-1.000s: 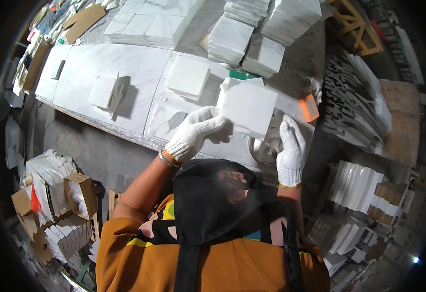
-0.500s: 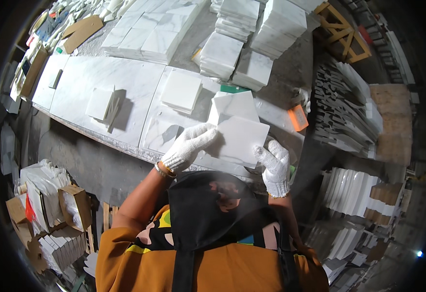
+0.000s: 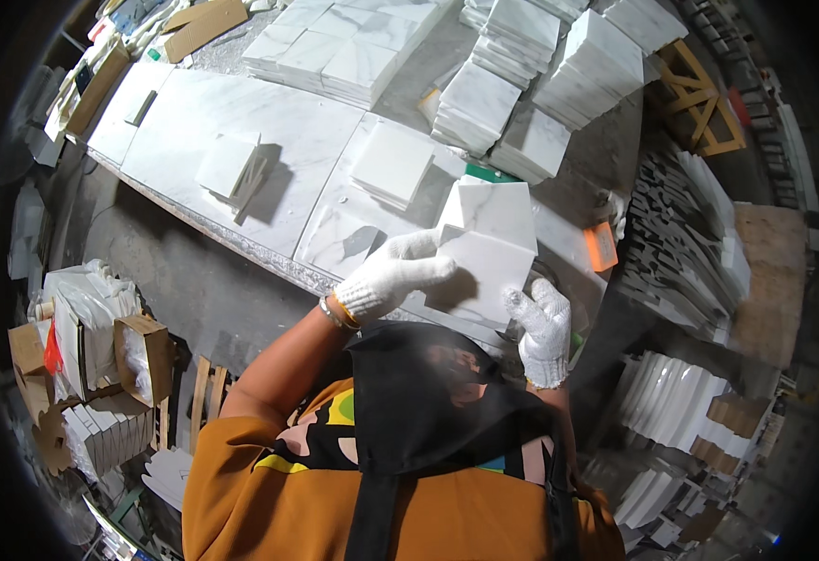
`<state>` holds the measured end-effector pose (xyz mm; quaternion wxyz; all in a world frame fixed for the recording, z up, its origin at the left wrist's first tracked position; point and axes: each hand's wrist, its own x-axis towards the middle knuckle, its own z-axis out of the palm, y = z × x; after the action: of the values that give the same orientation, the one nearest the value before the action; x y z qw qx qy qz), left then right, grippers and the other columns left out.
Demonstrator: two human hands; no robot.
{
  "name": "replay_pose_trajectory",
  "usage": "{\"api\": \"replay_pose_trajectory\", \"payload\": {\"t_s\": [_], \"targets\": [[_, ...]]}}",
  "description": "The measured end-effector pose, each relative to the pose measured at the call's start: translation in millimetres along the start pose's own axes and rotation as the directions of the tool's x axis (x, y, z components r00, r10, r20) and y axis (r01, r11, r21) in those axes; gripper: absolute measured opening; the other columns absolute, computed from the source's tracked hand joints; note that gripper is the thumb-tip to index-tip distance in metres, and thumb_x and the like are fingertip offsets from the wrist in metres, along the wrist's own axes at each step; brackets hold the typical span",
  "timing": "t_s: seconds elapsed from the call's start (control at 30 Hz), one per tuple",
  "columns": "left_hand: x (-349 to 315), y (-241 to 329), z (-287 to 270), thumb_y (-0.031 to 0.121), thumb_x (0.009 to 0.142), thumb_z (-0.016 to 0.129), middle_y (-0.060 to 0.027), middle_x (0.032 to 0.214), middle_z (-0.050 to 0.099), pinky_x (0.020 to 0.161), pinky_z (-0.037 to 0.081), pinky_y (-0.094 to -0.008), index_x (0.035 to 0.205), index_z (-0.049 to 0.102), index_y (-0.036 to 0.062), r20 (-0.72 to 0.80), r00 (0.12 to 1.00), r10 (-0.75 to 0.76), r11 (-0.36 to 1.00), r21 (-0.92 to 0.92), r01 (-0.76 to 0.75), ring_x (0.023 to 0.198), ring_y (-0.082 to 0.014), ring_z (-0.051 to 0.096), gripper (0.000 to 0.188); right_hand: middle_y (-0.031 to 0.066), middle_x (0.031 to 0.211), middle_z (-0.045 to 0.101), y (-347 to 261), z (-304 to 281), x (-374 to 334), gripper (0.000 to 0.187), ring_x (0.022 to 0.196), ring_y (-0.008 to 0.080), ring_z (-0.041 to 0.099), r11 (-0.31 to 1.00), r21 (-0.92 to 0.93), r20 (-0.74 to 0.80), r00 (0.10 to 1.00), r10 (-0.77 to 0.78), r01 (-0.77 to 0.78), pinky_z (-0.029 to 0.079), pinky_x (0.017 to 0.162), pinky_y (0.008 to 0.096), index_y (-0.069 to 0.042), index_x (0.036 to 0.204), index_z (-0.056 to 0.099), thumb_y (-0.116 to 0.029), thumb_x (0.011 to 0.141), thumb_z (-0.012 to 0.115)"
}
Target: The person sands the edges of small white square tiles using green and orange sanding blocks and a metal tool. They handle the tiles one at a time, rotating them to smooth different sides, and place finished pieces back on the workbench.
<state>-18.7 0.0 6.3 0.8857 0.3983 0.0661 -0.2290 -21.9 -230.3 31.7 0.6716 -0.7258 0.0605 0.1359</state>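
Note:
A thin white marble tile (image 3: 484,265) is between my two hands, over the near edge of the bench. My left hand (image 3: 395,276), in a white knitted glove, has its fingers closed at the tile's left edge. On the opposite edge, the gloved thumb and fingers of my right hand (image 3: 541,327) pinch the near right corner. Just beyond lies another veined marble tile (image 3: 493,213), partly covered by the held one. A short stack of white tiles (image 3: 392,164) sits to the left of it.
Taller marble tile stacks (image 3: 475,105) stand at the back. A few leaning tiles (image 3: 229,168) rest on the bench slab (image 3: 194,117) at left. An orange block (image 3: 601,246) lies at right, near a wooden crate (image 3: 699,98). Cardboard boxes (image 3: 143,360) are on the lower left.
The whole view has shifted, so the bench appears farther right. Between my hands the tile has tilted slightly, and both hands keep their hold on it.

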Motion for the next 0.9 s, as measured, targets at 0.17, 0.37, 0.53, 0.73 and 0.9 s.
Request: {"api": "replay_pose_trajectory", "payload": {"t_s": [0.17, 0.37, 0.53, 0.73, 0.9], "targets": [[-7, 7, -6, 0.018, 0.088, 0.07, -0.0039, 0.104, 0.068, 0.087, 0.048, -0.0269, 0.118, 0.065, -0.0012, -0.06, 0.996, -0.066, 0.943, 0.324, 0.082, 0.096, -0.0102, 0.06, 0.035, 0.0053, 0.096, 0.066, -31, 15, 9, 0.037, 0.078, 0.0098, 0.058, 0.999, -0.004, -0.101, 0.994, 0.045, -0.046, 0.049, 0.069, 0.0264, 0.002, 0.128, 0.058, -0.01, 0.094, 0.065], [-12, -1, 5, 0.018, 0.088, 0.07, -0.0058, 0.109, 0.068, 0.091, 0.047, -0.0274, 0.122, 0.063, -0.0033, -0.043, 0.999, 0.018, 0.947, 0.321, -0.003, 0.1, -0.0113, 0.06, 0.041, 0.0163, 0.116, 0.066, -40, 37, 35, 0.042, 0.103, 0.0261, 0.065, 0.655, -0.614, 0.118, 0.871, -0.476, 0.441, 0.053, 0.087, 0.0339, -0.004, 0.127, 0.06, -0.017, 0.089, 0.071], [-12, 4, 1, 0.018, 0.089, 0.07, -0.007, 0.112, 0.068, 0.093, 0.047, -0.0294, 0.125, 0.061, -0.0041, -0.035, 0.999, 0.034, 0.93, 0.367, -0.019, 0.102, -0.0129, 0.061, 0.044, 0.0153, 0.113, 0.068, -33, 28, 35, 0.034, 0.099, 0.0241, 0.067, 0.808, -0.483, 0.038, 0.93, -0.365, 0.337, 0.053, 0.085, 0.0318, -0.002, 0.121, 0.065, -0.011, 0.089, 0.069], [-10, 4, -1, 0.019, 0.088, 0.07, -0.0077, 0.11, 0.069, 0.091, 0.049, -0.0298, 0.125, 0.059, -0.0037, -0.025, 1.0, -0.007, 0.983, 0.181, 0.012, 0.101, -0.0141, 0.063, 0.045, 0.0144, 0.115, 0.069, -32, -8, 26, 0.032, 0.102, 0.0187, 0.067, 0.926, -0.326, -0.089, 0.969, -0.23, 0.189, 0.052, 0.09, 0.03, 0.004, 0.123, 0.063, -0.004, 0.092, 0.061], [-4, 1, -5, 0.018, 0.088, 0.071, -0.0094, 0.108, 0.07, 0.088, 0.05, -0.0284, 0.122, 0.058, -0.0027, 0.001, 0.997, -0.077, 0.992, 0.096, 0.077, 0.098, -0.0161, 0.066, 0.042, 0.0088, 0.108, 0.07, -41, -17, 12, 0.032, 0.09, 0.0116, 0.066, 0.983, -0.165, -0.19, 0.975, -0.111, 0.08, 0.048, 0.074, 0.0225, 0.0, 0.121, 0.066, -0.01, 0.091, 0.06]]}}
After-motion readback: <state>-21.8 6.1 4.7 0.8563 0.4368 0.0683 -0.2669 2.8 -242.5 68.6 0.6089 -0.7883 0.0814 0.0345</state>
